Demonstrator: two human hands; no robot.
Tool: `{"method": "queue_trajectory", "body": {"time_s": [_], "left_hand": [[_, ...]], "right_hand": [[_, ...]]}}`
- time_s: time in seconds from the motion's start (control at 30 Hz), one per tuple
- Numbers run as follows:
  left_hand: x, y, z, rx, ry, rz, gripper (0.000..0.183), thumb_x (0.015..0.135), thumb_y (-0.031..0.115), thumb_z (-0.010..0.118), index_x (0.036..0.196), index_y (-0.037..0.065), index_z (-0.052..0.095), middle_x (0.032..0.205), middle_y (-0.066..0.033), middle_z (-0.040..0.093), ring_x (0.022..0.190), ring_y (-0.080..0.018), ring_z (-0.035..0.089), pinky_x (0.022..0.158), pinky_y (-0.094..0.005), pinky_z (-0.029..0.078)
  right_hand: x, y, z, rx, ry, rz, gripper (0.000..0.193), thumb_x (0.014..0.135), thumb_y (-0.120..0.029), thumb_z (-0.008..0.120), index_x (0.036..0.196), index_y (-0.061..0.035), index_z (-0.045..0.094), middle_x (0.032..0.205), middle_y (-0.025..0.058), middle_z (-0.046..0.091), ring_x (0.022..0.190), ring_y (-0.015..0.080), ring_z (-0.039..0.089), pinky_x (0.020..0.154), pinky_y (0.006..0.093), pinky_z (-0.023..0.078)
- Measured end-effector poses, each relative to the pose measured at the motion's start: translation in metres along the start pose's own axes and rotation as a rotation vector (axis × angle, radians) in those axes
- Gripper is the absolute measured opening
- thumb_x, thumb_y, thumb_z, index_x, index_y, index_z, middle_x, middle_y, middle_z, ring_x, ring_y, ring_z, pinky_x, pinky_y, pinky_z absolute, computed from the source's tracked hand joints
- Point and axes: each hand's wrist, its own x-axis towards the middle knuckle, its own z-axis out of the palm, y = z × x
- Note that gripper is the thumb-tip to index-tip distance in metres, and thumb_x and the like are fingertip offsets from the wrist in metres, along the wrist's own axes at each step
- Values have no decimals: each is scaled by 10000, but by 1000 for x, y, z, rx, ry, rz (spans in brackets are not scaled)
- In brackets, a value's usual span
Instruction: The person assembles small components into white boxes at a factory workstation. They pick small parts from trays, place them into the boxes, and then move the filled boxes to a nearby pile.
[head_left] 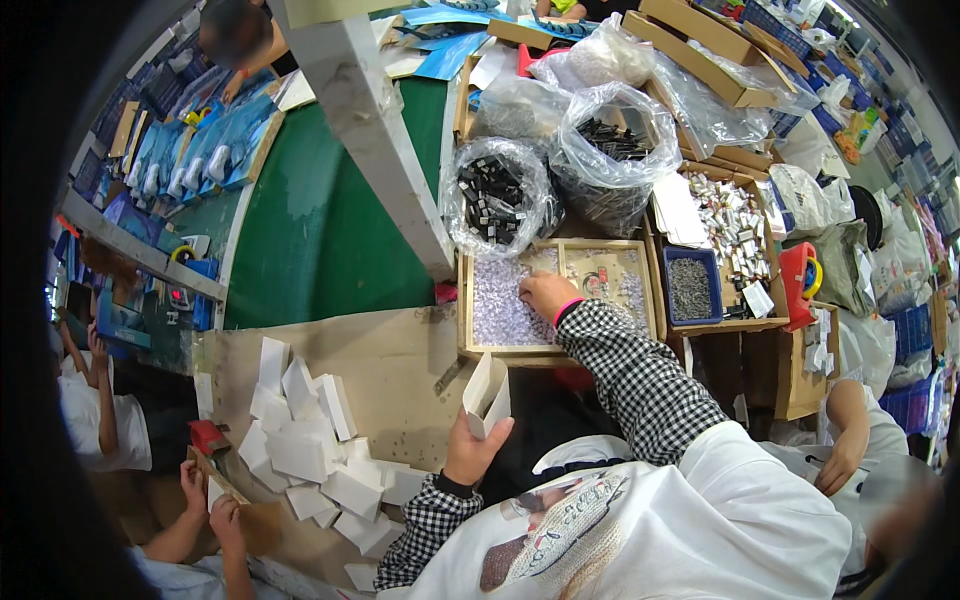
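My left hand (474, 446) is closed round a small white cardboard box (487, 396), tilted, with its upper side open. To the right and farther off, my right hand (548, 294) reaches down into a shallow wooden tray (520, 351). Its fingers are drawn together at a layer of small pale lilac-white pieces (495, 305). Whatever lies between those fingertips is too small to make out. A divider splits the tray, and the right-hand part holds fewer pieces and some small loose items. On my left lies a heap of white boxes (300, 450).
Behind the tray stand two clear plastic bags of black parts (497, 195), (612, 140). A blue bin (692, 320) of small dark pieces and a carton of white-and-silver parts (735, 225) sit at right. A metal post (365, 130) rises beside the green belt (310, 210). Co-workers' hands (225, 515) are at lower left.
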Motion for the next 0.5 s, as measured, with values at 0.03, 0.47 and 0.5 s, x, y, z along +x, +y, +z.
{"method": "queue_trajectory", "body": {"time_s": [0.03, 0.47, 0.5], "left_hand": [[2, 0, 0, 11, 1, -1, 571, 797, 116, 663, 1282, -8, 388, 1166, -107, 528, 1032, -175, 522, 882, -298, 420], [23, 15, 32, 260, -118, 164, 606, 787, 79, 643, 1318, 8, 359, 1207, -137, 504, 1106, -210, 494, 940, -312, 383], [23, 16, 38, 217, -119, 159, 604, 781, 66, 637, 1314, 2, 359, 1219, -140, 498, 1123, -216, 489, 946, -313, 379]], "right_hand": [[-2, -3, -5, 30, 13, 18, 171, 803, -201, 590, 908, -76, 639, 912, 161, 597, 864, 322, 591, 769, 402, 474], [-113, -103, -126, 386, -142, -246, 180, 779, -242, 640, 897, -107, 622, 724, 85, 643, 625, 260, 628, 578, 340, 494], [-117, -103, -131, 337, -106, -234, 215, 768, -292, 643, 865, -105, 601, 704, 79, 642, 641, 274, 626, 579, 358, 492]]}}
